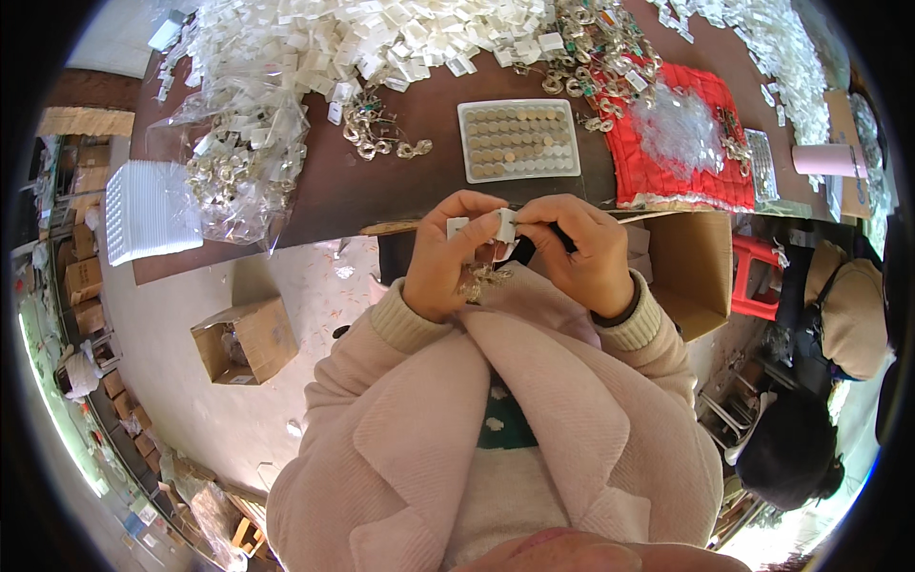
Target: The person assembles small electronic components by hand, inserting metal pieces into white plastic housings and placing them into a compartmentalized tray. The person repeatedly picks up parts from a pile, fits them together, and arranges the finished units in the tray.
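Just off the table's front edge, my left hand closes round a small white plastic case. A second white piece shows between its fingers. Below that hand dangles a coil of thin wire, partly against the palm. My right hand meets it from the other side, thumb and forefinger pinched at the case's right edge. Whether something tiny sits in that pinch cannot be made out. Beyond both hands, a white tray lies on the table, filled with rows of round, coin-like cells.
A big heap of white cases covers the table's back. Wire bundles lie before it, more at right. A red cloth bears clear plastic bits. Stacked white trays and a filled clear bag sit left; cartons stand below.
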Tool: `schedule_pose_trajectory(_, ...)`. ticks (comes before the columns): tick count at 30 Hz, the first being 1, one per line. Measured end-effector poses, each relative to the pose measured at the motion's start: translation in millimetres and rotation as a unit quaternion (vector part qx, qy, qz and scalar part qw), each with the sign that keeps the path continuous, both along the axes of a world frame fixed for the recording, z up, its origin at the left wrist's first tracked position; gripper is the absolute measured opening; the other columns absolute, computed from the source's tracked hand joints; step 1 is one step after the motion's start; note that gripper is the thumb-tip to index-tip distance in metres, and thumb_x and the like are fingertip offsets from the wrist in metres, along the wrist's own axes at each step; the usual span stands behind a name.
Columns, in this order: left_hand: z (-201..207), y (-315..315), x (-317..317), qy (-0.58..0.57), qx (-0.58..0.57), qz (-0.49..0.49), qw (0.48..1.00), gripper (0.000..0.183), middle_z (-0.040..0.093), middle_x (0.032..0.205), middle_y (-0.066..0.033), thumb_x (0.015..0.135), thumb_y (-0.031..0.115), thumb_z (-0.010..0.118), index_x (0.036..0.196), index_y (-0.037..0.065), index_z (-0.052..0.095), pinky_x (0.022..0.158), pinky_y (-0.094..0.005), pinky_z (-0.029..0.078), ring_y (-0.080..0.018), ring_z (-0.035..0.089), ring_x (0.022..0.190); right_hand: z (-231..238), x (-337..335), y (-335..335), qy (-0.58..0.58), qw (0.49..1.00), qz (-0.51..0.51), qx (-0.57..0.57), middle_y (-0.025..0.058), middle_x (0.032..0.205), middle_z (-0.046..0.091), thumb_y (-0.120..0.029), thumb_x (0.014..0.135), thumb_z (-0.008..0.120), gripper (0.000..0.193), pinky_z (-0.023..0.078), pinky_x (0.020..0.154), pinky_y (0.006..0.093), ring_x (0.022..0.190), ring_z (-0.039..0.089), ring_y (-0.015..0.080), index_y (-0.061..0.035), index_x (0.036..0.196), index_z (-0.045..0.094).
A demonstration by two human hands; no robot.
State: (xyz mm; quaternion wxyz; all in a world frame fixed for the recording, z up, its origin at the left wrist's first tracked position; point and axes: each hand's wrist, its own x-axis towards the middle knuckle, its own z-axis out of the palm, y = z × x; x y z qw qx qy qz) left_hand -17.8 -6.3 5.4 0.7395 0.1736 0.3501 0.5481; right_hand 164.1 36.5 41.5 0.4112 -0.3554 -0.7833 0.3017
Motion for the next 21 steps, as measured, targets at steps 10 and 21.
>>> schedule_pose_trajectory(10, 46, 19, -51, 0.042, 0.07, 0.108, 0.991, 0.017, 0.067, 0.085, -0.0097, 0.1, 0.02, 0.059, 0.106, 0.005, 0.064, 0.048, -0.0237, 0.043, -0.0127, 0.056, 0.058, -14, 2, -1, 0.022, 0.991, -0.083, -0.098, 0.0116, 0.093, 0.07, 0.004, 0.084, 0.072, 0.02, 0.054, 0.07, 0.0288, 0.075, 0.068, 0.0195, -0.0006, 0.103, 0.067)
schedule_pose_trajectory(21, 99, 61, -151, 0.826, 0.343, 0.311, 0.322, 0.026, 0.069, 0.093, -0.0074, 0.083, 0.01, 0.077, 0.107, 0.002, 0.07, 0.068, -0.0316, 0.049, -0.0193, 0.061, 0.075, -23, -3, -4, 0.042, 0.992, -0.064, -0.105, 0.0115, 0.093, 0.07, 0.003, 0.087, 0.071, 0.015, 0.054, 0.069, 0.0293, 0.075, 0.068, 0.0208, -0.0003, 0.101, 0.067)
